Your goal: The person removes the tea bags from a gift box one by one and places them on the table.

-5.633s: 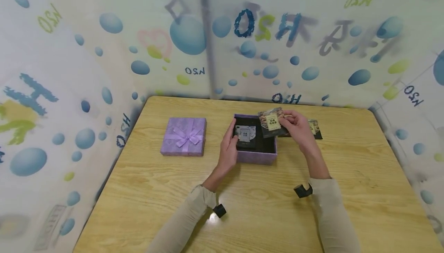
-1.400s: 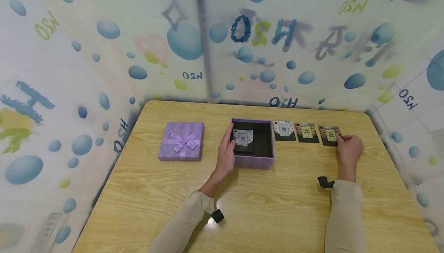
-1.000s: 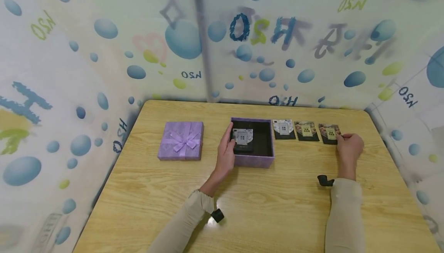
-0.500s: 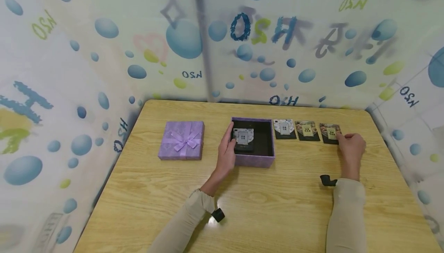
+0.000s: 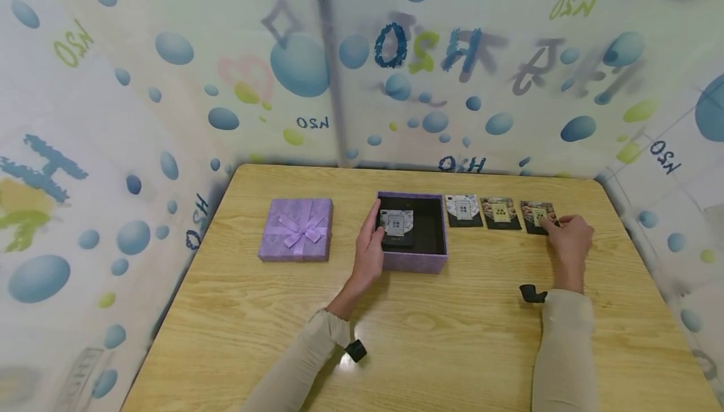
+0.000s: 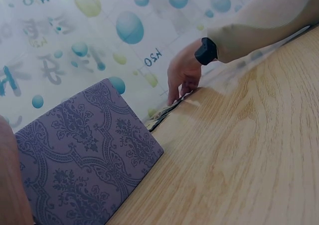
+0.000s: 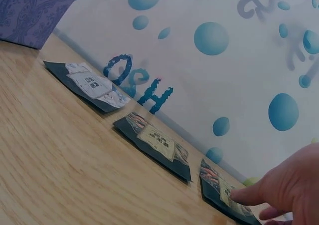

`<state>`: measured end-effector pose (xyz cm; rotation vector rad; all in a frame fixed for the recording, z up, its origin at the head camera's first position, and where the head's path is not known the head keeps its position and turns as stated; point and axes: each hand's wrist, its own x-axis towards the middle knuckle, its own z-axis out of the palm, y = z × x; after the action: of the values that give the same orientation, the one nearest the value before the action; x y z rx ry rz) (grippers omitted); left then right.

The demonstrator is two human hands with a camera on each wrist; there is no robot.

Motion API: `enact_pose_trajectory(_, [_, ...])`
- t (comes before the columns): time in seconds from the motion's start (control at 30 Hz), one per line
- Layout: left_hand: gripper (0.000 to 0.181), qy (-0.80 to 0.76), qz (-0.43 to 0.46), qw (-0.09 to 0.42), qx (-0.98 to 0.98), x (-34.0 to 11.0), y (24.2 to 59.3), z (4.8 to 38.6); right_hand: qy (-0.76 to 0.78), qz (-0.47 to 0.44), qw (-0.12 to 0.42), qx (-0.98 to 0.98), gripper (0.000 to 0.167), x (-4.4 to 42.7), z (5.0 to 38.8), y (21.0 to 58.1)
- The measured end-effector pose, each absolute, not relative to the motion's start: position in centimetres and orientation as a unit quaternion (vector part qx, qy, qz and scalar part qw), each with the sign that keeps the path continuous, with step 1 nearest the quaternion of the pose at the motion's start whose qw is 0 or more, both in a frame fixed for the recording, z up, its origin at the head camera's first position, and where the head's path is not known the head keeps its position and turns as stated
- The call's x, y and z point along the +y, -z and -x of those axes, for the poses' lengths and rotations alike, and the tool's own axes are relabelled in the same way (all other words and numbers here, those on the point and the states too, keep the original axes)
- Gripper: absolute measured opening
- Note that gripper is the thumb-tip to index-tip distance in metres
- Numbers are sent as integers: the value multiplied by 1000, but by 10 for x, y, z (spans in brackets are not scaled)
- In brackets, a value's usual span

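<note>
Wood-grain counter (image 5: 430,349), pale walls (image 5: 509,54) printed with blue and green drops. Your left hand (image 5: 369,258) grips the open purple box (image 5: 415,264) by its left wall. Your right hand (image 5: 570,239) touches the rightmost packet (image 5: 530,216) in a row of three beside the box; you cannot tell whether it pinches.

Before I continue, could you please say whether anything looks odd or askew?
Nothing looks spilled or damaged; three sachets lie in a row beside the open purple gift box. Only the large wall lettering looks odd, reading backwards as O2H.
</note>
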<state>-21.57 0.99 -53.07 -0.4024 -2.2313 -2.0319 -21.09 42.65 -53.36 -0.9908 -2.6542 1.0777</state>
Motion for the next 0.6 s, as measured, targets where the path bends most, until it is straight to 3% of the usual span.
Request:
enact_pose_trajectory(0.17, [61, 667, 129, 48, -732, 10, 532, 217, -380, 348, 70, -854, 70, 424, 211, 532])
enact_pose_trajectory(0.43, [61, 667, 125, 44, -733, 10, 533, 217, -374, 332, 158, -851, 42, 415, 217, 520])
enact_pose_trajectory(0.6, [61, 665, 127, 46, -735, 10, 532, 217, -377, 307, 161, -859, 43, 406, 220, 506])
